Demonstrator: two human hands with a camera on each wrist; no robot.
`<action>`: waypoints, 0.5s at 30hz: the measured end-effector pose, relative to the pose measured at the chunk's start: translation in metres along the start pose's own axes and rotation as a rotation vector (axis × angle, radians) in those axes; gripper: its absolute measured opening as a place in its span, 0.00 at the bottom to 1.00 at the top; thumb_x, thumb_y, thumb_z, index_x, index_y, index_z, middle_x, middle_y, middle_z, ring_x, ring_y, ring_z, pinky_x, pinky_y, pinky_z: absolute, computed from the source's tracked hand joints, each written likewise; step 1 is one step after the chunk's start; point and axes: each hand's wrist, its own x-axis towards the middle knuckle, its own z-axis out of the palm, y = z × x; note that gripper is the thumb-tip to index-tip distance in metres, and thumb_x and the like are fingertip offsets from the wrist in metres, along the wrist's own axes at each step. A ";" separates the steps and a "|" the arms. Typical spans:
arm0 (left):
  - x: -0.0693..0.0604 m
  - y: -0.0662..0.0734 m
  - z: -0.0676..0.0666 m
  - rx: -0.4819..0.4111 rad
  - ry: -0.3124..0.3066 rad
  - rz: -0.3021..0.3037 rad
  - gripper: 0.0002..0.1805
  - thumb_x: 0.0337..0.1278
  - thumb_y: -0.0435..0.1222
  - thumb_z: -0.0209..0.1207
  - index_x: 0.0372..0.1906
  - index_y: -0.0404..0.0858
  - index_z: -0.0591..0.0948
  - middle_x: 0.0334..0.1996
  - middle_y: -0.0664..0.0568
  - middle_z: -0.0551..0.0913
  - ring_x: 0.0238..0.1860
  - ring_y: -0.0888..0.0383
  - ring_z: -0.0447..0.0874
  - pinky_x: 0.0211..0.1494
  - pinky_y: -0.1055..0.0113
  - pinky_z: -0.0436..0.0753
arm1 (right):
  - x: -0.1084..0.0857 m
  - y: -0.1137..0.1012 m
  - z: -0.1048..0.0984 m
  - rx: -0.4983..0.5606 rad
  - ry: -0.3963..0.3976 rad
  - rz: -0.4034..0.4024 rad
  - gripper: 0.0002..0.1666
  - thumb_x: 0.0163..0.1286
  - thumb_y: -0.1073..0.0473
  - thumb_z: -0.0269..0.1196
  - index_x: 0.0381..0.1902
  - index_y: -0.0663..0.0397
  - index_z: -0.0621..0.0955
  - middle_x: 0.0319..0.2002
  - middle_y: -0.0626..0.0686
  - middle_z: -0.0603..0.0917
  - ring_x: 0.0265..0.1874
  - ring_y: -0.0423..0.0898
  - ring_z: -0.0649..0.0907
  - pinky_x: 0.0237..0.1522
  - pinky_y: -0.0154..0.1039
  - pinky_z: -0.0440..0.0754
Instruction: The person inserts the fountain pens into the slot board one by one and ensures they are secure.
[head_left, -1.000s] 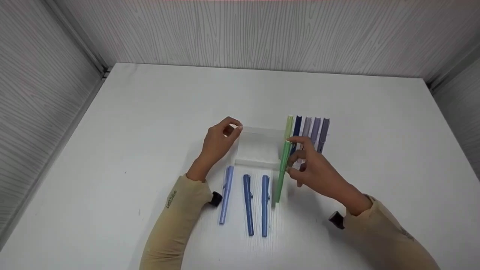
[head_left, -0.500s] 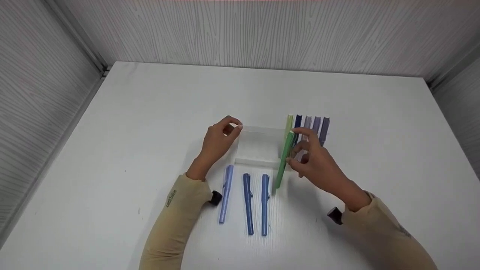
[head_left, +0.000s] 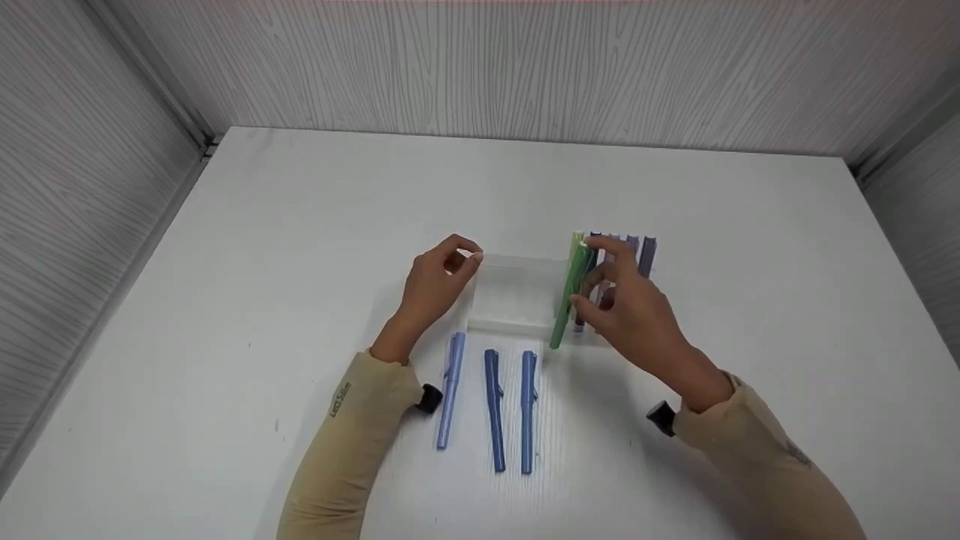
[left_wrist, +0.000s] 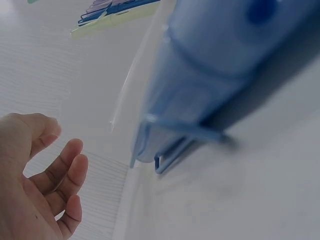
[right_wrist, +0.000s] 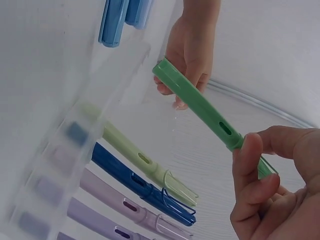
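In the head view, the left hand (head_left: pixel 439 281) pinches the far left corner of a clear box (head_left: pixel 517 328) between thumb and index finger. A green pen (head_left: pixel 568 300) is pinched by the right hand (head_left: pixel 630 311) at the box's right side, tilted, its cap near the fingertips. Right of that pen and partly behind the hand, several pens stand in a row: light green, dark blue (right_wrist: pixel 120 167) and purple shades, with their ends in slots of the box, as the right wrist view shows. The right hand's fingers (right_wrist: pixel 247 155) curl round the green pen's clip end.
A light blue pen (head_left: pixel 450 394) and two darker blue pens, one left (head_left: pixel 495 412) and one right (head_left: pixel 528 412), lie on the white table (head_left: pixel 300 187) nearer the front. Wood-grain panels (head_left: pixel 525 67) enclose the table's back and sides.
The right hand has moved the green pen away from the front edge, alongside the light green pen. The left hand has stayed at the box corner.
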 end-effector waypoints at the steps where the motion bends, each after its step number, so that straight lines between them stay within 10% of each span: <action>1: 0.000 0.000 0.000 -0.001 0.001 -0.001 0.11 0.67 0.42 0.56 0.46 0.42 0.82 0.30 0.48 0.84 0.31 0.56 0.77 0.35 0.66 0.71 | 0.001 0.000 0.000 -0.016 0.016 -0.006 0.41 0.64 0.65 0.64 0.68 0.51 0.56 0.36 0.54 0.80 0.21 0.43 0.77 0.25 0.33 0.73; 15: 0.000 -0.001 0.001 0.006 0.011 -0.010 0.09 0.66 0.43 0.57 0.45 0.46 0.82 0.29 0.50 0.84 0.31 0.57 0.78 0.35 0.67 0.71 | 0.008 0.004 0.009 -0.135 0.120 -0.019 0.39 0.65 0.62 0.64 0.67 0.49 0.56 0.35 0.53 0.82 0.20 0.43 0.73 0.23 0.34 0.69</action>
